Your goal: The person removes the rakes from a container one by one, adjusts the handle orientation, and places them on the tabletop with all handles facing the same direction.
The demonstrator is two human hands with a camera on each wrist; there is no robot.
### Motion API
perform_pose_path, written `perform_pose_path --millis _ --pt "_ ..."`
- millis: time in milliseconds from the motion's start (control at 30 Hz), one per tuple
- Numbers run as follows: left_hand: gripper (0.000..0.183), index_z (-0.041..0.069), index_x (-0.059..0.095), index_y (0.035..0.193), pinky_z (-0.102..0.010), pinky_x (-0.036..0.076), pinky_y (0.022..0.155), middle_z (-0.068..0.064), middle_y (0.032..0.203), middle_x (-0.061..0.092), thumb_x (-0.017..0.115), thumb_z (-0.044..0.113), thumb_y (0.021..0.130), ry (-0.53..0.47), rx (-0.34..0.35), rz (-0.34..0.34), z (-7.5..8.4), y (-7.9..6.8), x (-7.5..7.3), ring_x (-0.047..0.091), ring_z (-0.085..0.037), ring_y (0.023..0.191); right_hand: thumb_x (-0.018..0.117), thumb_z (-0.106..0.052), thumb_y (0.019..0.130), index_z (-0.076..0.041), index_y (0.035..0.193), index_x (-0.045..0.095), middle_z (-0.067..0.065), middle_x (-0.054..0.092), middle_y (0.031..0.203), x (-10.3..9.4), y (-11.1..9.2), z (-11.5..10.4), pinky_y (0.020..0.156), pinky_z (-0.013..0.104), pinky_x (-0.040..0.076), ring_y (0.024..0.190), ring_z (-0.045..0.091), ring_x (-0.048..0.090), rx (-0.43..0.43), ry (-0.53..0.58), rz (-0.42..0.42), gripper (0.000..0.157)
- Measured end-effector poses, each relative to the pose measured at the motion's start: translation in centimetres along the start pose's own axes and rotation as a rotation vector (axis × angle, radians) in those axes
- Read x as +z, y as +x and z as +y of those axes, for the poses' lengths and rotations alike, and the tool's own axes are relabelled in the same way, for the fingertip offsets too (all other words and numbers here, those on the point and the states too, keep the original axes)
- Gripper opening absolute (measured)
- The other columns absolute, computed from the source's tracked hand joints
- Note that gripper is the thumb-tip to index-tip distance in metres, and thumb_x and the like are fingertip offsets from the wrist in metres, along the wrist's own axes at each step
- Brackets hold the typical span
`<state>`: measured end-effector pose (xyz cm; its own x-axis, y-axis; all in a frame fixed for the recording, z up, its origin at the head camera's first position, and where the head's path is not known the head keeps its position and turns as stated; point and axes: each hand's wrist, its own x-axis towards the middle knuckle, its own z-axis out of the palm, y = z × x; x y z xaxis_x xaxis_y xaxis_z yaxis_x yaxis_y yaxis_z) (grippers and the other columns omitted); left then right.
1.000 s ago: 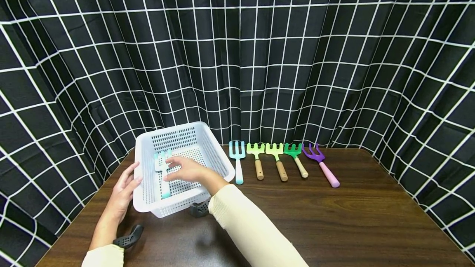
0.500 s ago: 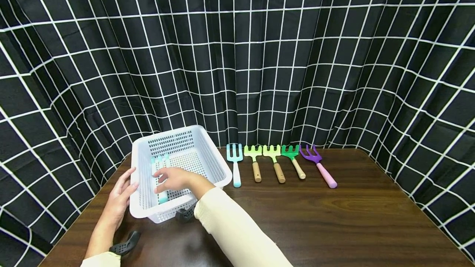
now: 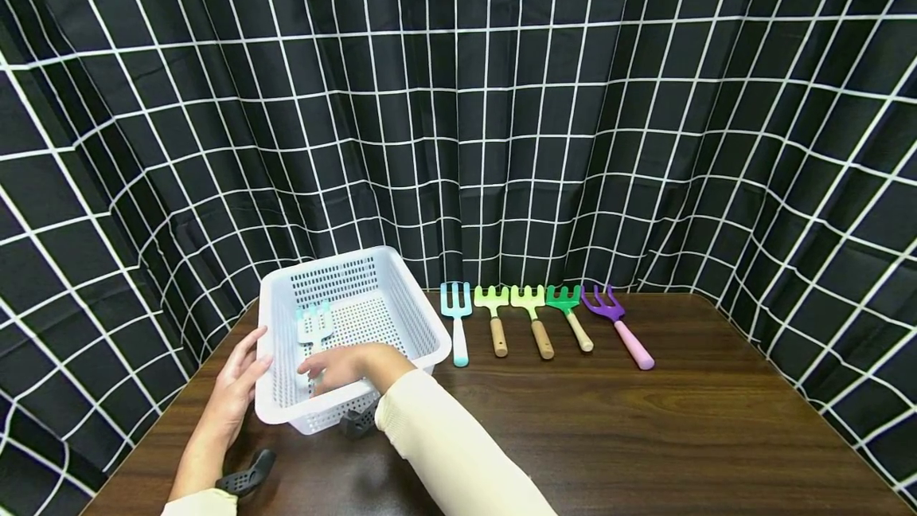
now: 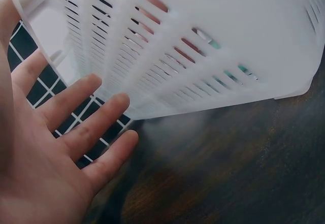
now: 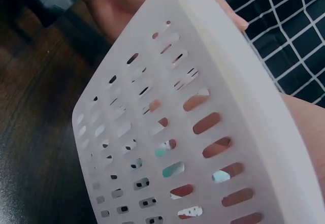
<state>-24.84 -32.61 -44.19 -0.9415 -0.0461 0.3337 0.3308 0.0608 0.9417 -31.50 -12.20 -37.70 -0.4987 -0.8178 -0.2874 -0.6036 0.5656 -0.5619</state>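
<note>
A white slotted plastic basket (image 3: 390, 293) stands at the left of the table. In it lies a pale blue hand fork (image 3: 315, 323), its tines toward the back. My right hand (image 3: 342, 367) reaches inside and grips the fork's handle, which it mostly hides in the head view. Through the slots in the left wrist view, parts of the fingers and the teal-tipped handle (image 4: 205, 37) show close together. My left hand (image 3: 232, 385) rests against the basket's left side near the rim; its fingers (image 4: 96, 125) are fairly straight and spread.
To the basket's right, a row of hand forks lies along the back: a light blue one (image 3: 458, 325), two lime ones (image 3: 497, 333) (image 3: 540, 337), a green one (image 3: 579, 329) and a purple one with a pink handle (image 3: 630, 341). A checked curtain (image 3: 530, 102) stands behind the table (image 3: 680, 420).
My right hand has come down over the hand fork's handle inside the basket, leaving its tines more exposed. My left hand stays at the basket's left side. The head view has shifted slightly.
</note>
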Motion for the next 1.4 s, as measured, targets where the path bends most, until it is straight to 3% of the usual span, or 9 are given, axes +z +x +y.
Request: perform_pose_path --millis 167,400,733,1000,1200,1400 --pt "0.051 0.009 0.026 0.150 -0.022 0.048 0.076 0.016 0.123 0.054 0.046 0.014 0.103 -0.008 -0.005 0.002 0.0 0.0 -0.1 0.059 -0.002 0.102 0.064 -0.023 0.090 -0.013 0.139 0.052 -0.001 0.063 0.124 0.0 0.0 0.1 0.092 0.019 0.038 0.109 0.005 0.056 0.039 -0.001 0.042 0.051" --pt "0.052 0.009 0.025 0.151 -0.022 0.048 0.076 0.017 0.123 0.054 0.046 0.015 0.103 0.006 -0.017 0.007 0.1 0.0 -0.1 0.059 -0.002 0.101 0.066 -0.029 0.089 -0.014 0.136 0.055 -0.004 0.066 0.118 0.0 0.0 0.1 0.091 0.019 0.038 0.107 0.004 0.058 0.059 -0.040 0.077 0.051" --pt "0.053 0.011 0.024 0.152 -0.023 0.048 0.077 0.014 0.123 0.053 0.046 0.015 0.103 0.019 -0.031 0.006 0.0 0.2 -0.2 0.060 -0.003 0.101 0.074 -0.029 0.084 -0.014 0.125 0.064 -0.007 0.068 0.098 -0.6 0.0 -0.1 0.080 0.019 0.043 0.089 0.004 0.060 0.072 -0.004 0.354 0.045" --pt "0.052 0.011 0.025 0.151 -0.023 0.049 0.076 0.013 0.123 0.054 0.046 0.015 0.103 0.012 -0.029 0.005 -0.3 0.3 -0.3 0.061 -0.004 0.100 0.081 -0.024 0.079 -0.017 0.115 0.070 -0.006 0.068 0.102 -1.0 -0.2 0.0 0.086 0.018 0.041 0.097 0.006 0.060 0.023 0.005 0.593 0.038" --pt "0.052 0.009 0.026 0.150 -0.023 0.049 0.076 0.012 0.123 0.055 0.047 0.014 0.103 -0.005 -0.026 0.009 -0.3 0.2 -0.2 0.061 -0.005 0.100 0.081 -0.019 0.079 -0.020 0.109 0.072 -0.009 0.068 0.106 -1.3 -0.6 0.2 0.091 0.020 0.040 0.105 0.009 0.060 0.056 -0.013 0.739 0.031" --pt "0.052 0.010 0.026 0.150 -0.024 0.049 0.076 0.012 0.124 0.055 0.047 0.014 0.103 -0.007 -0.031 0.016 -0.2 0.2 -0.2 0.061 -0.006 0.100 0.077 -0.005 0.081 -0.017 0.096 0.075 -0.007 0.070 0.105 -1.7 -1.4 0.6 0.080 0.020 0.044 0.092 0.007 0.061 0.068 0.057 0.844 0.019"
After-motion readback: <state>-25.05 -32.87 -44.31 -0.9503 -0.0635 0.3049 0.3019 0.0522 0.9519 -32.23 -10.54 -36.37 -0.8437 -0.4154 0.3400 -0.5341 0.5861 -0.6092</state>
